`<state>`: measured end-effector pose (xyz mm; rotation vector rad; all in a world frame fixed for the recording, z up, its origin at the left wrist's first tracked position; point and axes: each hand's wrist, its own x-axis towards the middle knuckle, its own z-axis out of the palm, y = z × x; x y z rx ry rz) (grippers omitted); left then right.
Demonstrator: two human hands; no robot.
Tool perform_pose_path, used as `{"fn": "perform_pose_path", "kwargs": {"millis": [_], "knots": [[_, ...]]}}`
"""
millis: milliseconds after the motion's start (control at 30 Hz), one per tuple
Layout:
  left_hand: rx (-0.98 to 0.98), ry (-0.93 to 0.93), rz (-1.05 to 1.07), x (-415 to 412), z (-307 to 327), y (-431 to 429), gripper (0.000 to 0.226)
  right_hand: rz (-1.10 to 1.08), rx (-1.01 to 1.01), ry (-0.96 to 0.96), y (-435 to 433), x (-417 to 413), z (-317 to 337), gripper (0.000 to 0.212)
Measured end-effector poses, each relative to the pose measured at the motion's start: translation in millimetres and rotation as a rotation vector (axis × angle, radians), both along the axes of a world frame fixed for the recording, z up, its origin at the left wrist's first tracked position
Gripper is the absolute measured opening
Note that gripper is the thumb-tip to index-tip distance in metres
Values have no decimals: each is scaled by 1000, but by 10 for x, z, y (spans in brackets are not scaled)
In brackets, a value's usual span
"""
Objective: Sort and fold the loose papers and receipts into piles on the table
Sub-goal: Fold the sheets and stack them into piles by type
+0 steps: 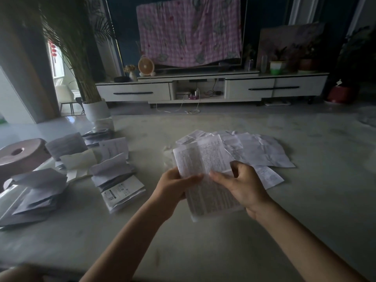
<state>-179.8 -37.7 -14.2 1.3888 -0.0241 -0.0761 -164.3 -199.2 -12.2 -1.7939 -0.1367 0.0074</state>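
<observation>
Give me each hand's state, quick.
Left hand: pinches the printed paper on its left side.
Right hand: grips the same paper's right side.

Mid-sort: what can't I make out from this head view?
Head view only:
- Print on the held paper: too small and dim to read.
- Its middle: covered by the left hand and right hand.
- Loose papers behind: overlapping, count unclear.
- Leftmost pile: cut by frame edge, dark.
</observation>
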Motion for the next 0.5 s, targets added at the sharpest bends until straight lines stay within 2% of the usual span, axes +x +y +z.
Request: {"fn": "perform_pose_path", "kwargs": {"millis": [67, 100, 200, 233, 300, 500], "knots": [[43, 9, 68, -15, -27, 19, 11, 10, -17, 3, 28, -34, -3, 72], [60, 8, 89, -21, -25, 26, 10, 26, -6, 8, 23, -20, -17, 73], [82, 0, 96, -38, -24, 38, 9, 93, 59, 51, -2, -8, -36, 27], [82, 0, 91, -46, -18, 40, 8, 103, 71, 50, -4, -13, -32, 19], [59, 16, 84, -59, -13, 44, 5, 94, 87, 34, -9, -4, -43, 16], [-141, 128, 44, -93, 22, 86, 19, 63, 83, 68, -18, 22, -60, 20]]}}
